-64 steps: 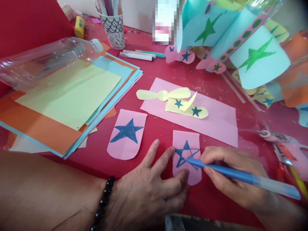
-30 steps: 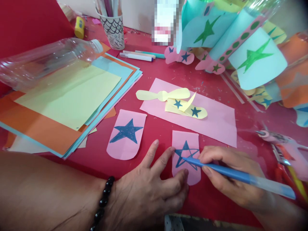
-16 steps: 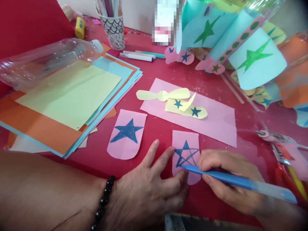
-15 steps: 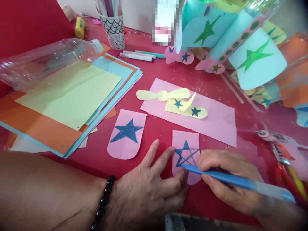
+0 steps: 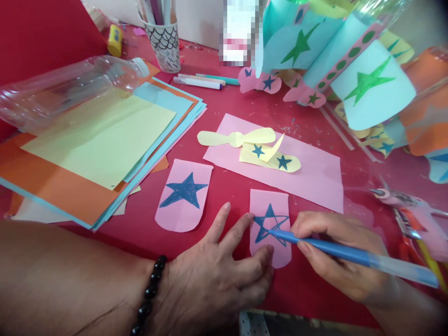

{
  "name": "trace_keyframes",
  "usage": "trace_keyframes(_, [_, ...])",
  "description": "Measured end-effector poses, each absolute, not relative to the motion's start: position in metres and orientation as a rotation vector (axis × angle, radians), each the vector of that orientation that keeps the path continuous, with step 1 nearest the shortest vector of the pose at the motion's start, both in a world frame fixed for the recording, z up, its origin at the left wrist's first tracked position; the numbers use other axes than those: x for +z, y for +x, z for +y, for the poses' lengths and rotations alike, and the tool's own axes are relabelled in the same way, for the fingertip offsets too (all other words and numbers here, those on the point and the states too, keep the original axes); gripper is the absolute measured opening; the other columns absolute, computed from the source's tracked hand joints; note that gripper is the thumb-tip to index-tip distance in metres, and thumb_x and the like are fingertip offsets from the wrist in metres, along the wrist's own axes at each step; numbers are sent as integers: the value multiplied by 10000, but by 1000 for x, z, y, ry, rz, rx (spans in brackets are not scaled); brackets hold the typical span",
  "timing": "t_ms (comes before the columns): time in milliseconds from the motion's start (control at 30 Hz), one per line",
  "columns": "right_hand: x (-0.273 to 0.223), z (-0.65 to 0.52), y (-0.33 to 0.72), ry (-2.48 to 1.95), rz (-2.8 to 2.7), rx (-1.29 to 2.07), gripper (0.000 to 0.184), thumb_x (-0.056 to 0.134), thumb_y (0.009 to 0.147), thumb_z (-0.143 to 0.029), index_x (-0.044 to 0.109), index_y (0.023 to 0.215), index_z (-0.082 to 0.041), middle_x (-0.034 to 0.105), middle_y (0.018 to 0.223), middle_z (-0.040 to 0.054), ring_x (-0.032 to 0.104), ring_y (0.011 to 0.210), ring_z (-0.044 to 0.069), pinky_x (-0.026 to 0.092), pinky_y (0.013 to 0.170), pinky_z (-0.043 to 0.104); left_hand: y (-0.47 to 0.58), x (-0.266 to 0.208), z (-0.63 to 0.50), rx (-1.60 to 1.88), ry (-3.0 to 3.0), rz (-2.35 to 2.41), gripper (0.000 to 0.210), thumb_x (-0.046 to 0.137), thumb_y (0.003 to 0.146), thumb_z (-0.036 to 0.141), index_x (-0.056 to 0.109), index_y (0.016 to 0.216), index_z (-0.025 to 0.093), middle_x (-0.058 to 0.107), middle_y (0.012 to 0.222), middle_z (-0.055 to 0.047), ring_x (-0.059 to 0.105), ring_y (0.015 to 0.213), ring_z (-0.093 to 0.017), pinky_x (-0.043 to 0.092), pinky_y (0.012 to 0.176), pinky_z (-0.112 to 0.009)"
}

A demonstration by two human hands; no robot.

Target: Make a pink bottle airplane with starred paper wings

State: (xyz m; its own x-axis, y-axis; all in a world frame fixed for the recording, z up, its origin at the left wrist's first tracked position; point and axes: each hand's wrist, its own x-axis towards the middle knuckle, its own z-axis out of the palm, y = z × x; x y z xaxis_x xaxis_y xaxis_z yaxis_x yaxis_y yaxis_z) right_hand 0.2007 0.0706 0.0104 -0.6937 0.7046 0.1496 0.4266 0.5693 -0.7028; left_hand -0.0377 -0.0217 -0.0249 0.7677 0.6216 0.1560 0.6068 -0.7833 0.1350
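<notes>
My right hand (image 5: 336, 256) grips a blue felt-tip pen (image 5: 336, 249), its tip on a star drawn on a small pink paper piece (image 5: 269, 198) with a rounded lower end. That star is partly coloured blue, with its middle and right side mostly outlines. My left hand (image 5: 227, 261) lies with fingers spread, its fingertips touching the left and lower part of this paper. To the left, a matching pink piece (image 5: 184, 219) carries a fully coloured blue star. Yellow paper cut-outs (image 5: 237, 139) lie on a pink sheet (image 5: 311, 182) behind.
A clear plastic bottle (image 5: 87, 88) lies on stacked coloured paper (image 5: 70, 196) at left. Behind stand a paper cup (image 5: 163, 46) of pens and several loose markers (image 5: 198, 82). Star-decorated paper models (image 5: 373, 81) fill the back right; a pink glue gun (image 5: 416, 210) lies at right.
The pen tip has moved from the star's lower left point up toward its middle. More of the lower left is coloured. My left hand stays in place.
</notes>
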Motion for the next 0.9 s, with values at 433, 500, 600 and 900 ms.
trace_keyframes(433, [9, 71, 201, -931, -2399, 902, 135, 606, 830, -114, 593, 883, -238, 692, 753, -19, 682, 657, 137, 534, 649, 250, -38, -24, -22, 321, 2874, 1023, 389, 424, 1015, 344, 546, 1383, 309, 421, 1473, -30, 343, 1335, -534, 371, 961, -823])
trace_keyframes(500, [9, 70, 201, -940, -2387, 886, 132, 606, 833, -117, 596, 889, -236, 696, 764, -18, 680, 653, 129, 523, 630, 237, -38, -23, -21, 305, 2879, 1021, 391, 419, 1018, 337, 542, 1388, 299, 424, 1470, -32, 343, 1333, -536, 384, 955, -818])
trace_keyframes(600, [10, 70, 200, -922, -2380, 910, 139, 592, 832, -109, 585, 880, -238, 689, 754, -17, 685, 664, 138, 525, 637, 244, -38, -23, -20, 277, 2876, 985, 401, 404, 1024, 345, 525, 1404, 297, 414, 1479, -32, 344, 1329, -542, 385, 943, -825])
trace_keyframes(900, [9, 70, 201, -871, -2430, 908, 161, 597, 811, -97, 582, 871, -245, 701, 749, 1, 703, 684, 178, 542, 622, 273, -38, -25, -23, 302, 2866, 1001, 399, 415, 1019, 352, 530, 1397, 301, 420, 1476, -27, 338, 1338, -539, 364, 963, -825])
